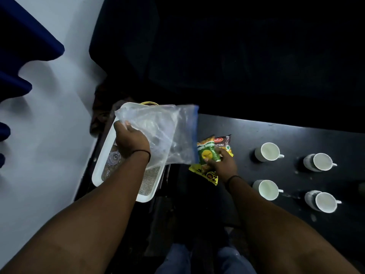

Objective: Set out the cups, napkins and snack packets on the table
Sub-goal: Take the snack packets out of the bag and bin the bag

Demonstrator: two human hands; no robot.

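Low centre of the frame: right hand [224,165], fingers pinching a bunch of snack packets [209,155] at the dark tabletop [296,133] edge. Right: four white cups [267,152] in two rows. Left-centre: left hand [131,140] gripping a clear plastic bag [166,131] over a white tray [102,175].

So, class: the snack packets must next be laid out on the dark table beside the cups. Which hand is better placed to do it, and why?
The right hand. It already grips the snack packets at the table edge, near the four cups. The left hand is occupied holding the clear plastic bag over the white tray.
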